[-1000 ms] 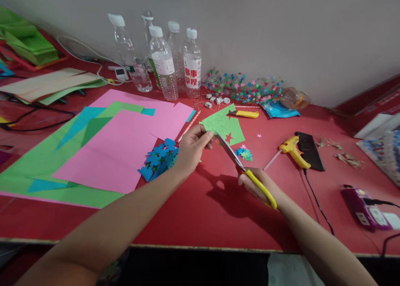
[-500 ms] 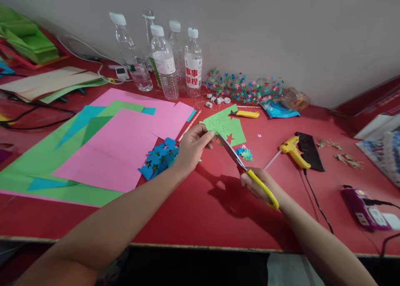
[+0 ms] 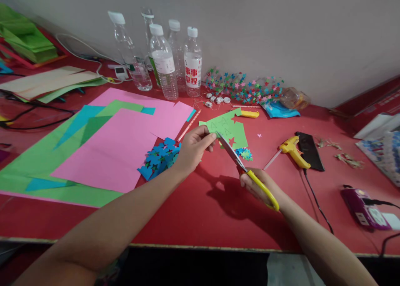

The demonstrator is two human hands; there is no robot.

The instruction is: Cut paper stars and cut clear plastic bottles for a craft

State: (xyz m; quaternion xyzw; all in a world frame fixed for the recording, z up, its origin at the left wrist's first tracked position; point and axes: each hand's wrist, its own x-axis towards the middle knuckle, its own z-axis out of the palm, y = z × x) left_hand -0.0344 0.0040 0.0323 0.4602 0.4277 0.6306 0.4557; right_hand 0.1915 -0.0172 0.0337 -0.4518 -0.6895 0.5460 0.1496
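My left hand (image 3: 197, 145) pinches the near left edge of a green paper (image 3: 236, 131) that carries drawn star outlines and star-shaped cutouts. In my right hand (image 3: 258, 185) is a pair of scissors (image 3: 264, 189) with yellow handles. Their blades point away to the left, and the tips meet the paper close to my left fingertips. Beneath the paper's near edge lies a small pile of blue and green paper stars (image 3: 244, 153). Left of my left hand sit blue paper scraps (image 3: 159, 154) with star-shaped holes. A yellow utility knife (image 3: 251, 114) is partly covered by the paper.
Pink paper sheets (image 3: 115, 148) lie over green ones on the left. Several plastic bottles (image 3: 164, 69) stand along the wall, beside a star-covered bottle (image 3: 243, 86) on its side. To the right are a yellow glue gun (image 3: 295, 151), a black phone (image 3: 312, 152) and a purple power strip (image 3: 364, 209).
The green paper has turned in my left hand and now covers more of the utility knife and the star pile. Both hands stay almost in place.
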